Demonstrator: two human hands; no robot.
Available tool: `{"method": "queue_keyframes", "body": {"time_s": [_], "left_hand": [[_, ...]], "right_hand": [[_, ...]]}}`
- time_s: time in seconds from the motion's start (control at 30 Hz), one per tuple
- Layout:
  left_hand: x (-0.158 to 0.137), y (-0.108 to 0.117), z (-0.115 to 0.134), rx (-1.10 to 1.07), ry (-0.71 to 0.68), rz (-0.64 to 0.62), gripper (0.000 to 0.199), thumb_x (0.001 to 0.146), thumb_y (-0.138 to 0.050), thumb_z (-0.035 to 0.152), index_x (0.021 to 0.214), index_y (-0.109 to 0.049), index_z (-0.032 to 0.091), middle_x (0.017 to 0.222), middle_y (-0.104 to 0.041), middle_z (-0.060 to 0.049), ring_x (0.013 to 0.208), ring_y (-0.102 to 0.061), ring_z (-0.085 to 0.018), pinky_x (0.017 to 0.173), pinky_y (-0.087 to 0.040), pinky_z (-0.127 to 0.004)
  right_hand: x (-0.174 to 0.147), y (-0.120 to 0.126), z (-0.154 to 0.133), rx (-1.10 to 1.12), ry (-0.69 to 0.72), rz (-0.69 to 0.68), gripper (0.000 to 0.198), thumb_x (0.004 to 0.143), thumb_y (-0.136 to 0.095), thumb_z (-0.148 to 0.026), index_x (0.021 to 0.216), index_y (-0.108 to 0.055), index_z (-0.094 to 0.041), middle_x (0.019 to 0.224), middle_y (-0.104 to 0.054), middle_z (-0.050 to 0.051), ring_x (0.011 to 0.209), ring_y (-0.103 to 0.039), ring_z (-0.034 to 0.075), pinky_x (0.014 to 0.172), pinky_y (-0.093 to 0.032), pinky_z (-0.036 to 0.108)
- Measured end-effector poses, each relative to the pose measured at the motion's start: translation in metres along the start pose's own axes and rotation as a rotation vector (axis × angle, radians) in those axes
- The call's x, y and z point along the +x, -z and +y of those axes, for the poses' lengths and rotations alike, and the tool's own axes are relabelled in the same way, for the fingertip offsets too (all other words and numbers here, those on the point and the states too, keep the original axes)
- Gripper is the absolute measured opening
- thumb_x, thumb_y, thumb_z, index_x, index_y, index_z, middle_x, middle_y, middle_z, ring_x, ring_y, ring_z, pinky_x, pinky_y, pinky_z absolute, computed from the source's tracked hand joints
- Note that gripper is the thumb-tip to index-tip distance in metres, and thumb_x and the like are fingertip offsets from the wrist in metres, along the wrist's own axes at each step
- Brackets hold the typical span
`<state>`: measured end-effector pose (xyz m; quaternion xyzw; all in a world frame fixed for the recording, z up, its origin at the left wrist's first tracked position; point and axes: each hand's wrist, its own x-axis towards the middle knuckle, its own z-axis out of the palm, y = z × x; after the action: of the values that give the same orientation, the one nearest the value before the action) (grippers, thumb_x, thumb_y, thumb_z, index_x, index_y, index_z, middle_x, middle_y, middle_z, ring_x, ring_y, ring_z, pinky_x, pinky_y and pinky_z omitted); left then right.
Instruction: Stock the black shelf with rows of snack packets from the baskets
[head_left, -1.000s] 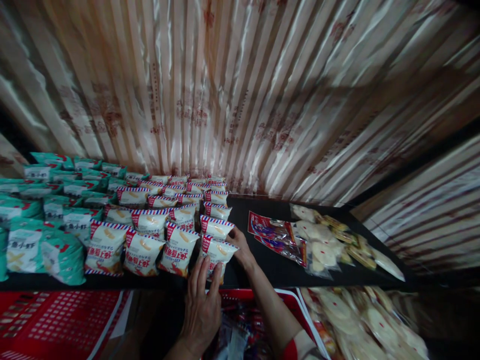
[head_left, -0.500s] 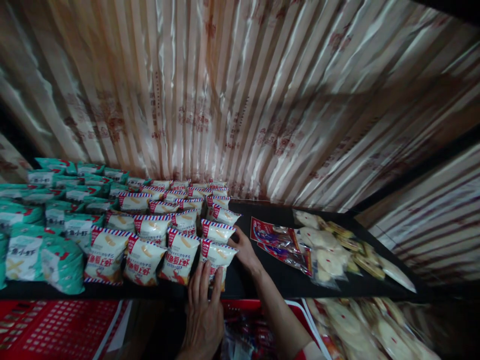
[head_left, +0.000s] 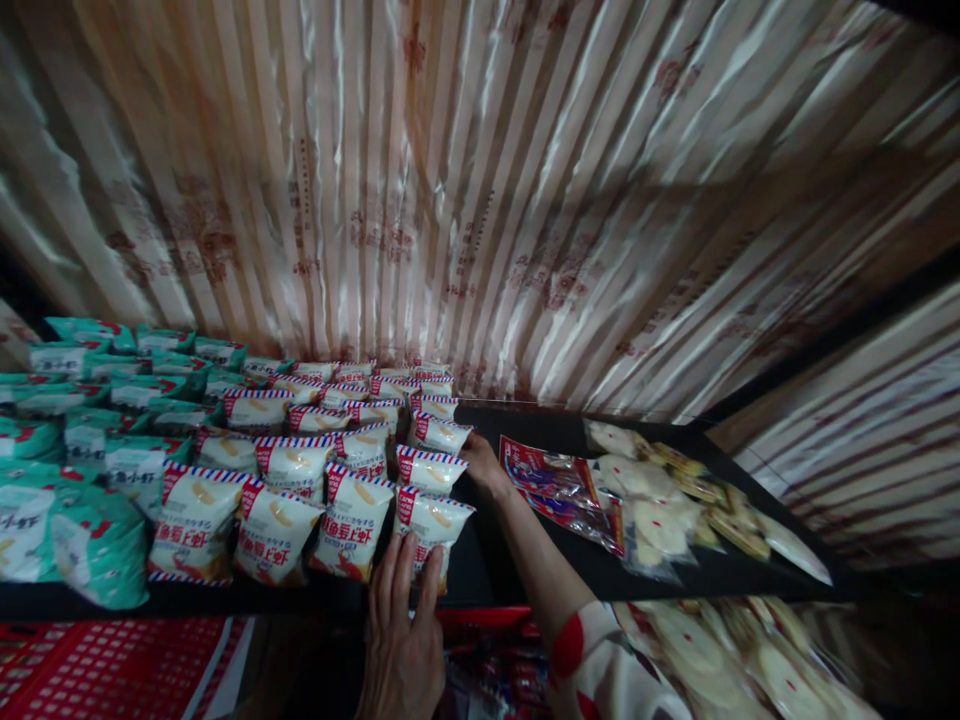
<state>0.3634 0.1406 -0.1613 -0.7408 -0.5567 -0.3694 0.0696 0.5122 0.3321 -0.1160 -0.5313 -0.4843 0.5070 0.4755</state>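
Observation:
My left hand rests its outstretched fingers against the lower front of a white snack bag with a red-and-blue striped top edge. That bag stands upright at the front right end of the rows. My right hand reaches further back along the right side of these rows. Its fingertips are at the edge of another white snack bag and are mostly hidden, so I cannot tell how they are closed. More white bags of the same kind stand in rows to the left.
Teal snack bags fill the left of the black shelf. Flat red packets and clear packs of pale round pieces lie to the right. Below are a red basket and more pale packs. A pleated curtain hangs behind.
My right hand has moved further back along the side of the bags, and more of its sleeve shows. My left hand stays at the front bag. The view has shifted slightly.

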Motion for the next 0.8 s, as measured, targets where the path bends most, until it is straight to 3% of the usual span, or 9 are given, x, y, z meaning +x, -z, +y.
{"method": "queue_keyframes", "body": {"time_s": [0.2,0.33,0.6,0.8], "left_hand": [[-0.003,-0.002,-0.003,-0.011,-0.015,0.015,0.065,0.081,-0.042,0.003,0.141,-0.032,0.025,0.145,-0.034,-0.011,0.133,-0.031,-0.028,0.099,-0.040,-0.042],[-0.002,-0.003,-0.002,-0.014,-0.007,0.008,0.067,0.081,-0.042,0.004,0.142,-0.028,0.025,0.147,-0.031,-0.011,0.134,-0.030,-0.029,0.100,-0.039,-0.042],[0.001,-0.004,-0.001,-0.016,0.017,-0.067,0.072,0.079,-0.040,0.000,0.144,-0.023,0.026,0.152,-0.020,-0.007,0.137,-0.025,-0.029,0.102,-0.037,-0.043],[0.002,-0.001,0.001,-0.053,0.047,-0.097,0.074,0.077,-0.038,-0.001,0.144,-0.021,0.025,0.153,-0.016,-0.008,0.138,-0.022,-0.028,0.103,-0.037,-0.045]], "right_hand": [[-0.004,0.002,0.006,0.051,0.041,0.055,0.022,0.057,-0.073,-0.033,0.071,-0.065,-0.019,0.075,-0.071,0.003,0.078,-0.065,0.023,0.077,-0.049,0.037],[0.007,0.008,0.010,-0.070,0.161,0.171,0.019,0.061,-0.067,-0.036,0.063,-0.060,-0.019,0.068,-0.066,0.000,0.067,-0.060,0.017,0.070,-0.047,0.030],[0.017,0.002,0.037,-0.103,0.185,0.268,0.023,0.061,-0.064,-0.033,0.079,-0.061,-0.018,0.077,-0.068,0.002,0.076,-0.061,0.019,0.074,-0.047,0.032],[-0.014,0.004,0.032,-0.025,0.155,0.354,0.029,0.073,-0.059,-0.045,0.083,-0.061,-0.018,0.076,-0.066,0.001,0.070,-0.058,0.016,0.068,-0.045,0.027]]}}
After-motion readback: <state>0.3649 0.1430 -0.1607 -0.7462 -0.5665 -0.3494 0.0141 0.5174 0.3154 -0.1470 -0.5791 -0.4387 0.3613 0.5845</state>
